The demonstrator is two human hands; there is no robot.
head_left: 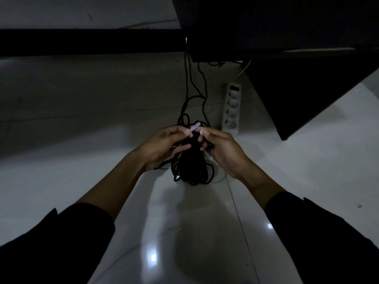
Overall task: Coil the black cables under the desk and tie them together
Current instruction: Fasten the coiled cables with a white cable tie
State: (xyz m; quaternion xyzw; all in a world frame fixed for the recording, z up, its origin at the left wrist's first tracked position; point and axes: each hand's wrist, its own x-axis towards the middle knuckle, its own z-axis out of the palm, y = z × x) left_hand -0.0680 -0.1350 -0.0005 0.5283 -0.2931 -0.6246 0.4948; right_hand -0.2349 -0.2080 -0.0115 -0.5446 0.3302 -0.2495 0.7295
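Observation:
A bundle of coiled black cables (191, 169) lies on the glossy white floor under the dark desk. Two strands run from it up to the desk's underside. My left hand (164, 147) pinches the free end of a white cable tie (194, 126) above the top of the coil. My right hand (222, 148) pinches the tie's other end close beside it, fingers curled. A further bit of white tie shows under my right palm by the coil. The middle of the coil is hidden between my hands.
A white power strip (231, 108) with several sockets lies on the floor just right of the cables. A black desk panel (303, 95) stands at the right, and a dark crossbar (90, 42) spans the top. Tiled floor (194, 232) stretches toward me.

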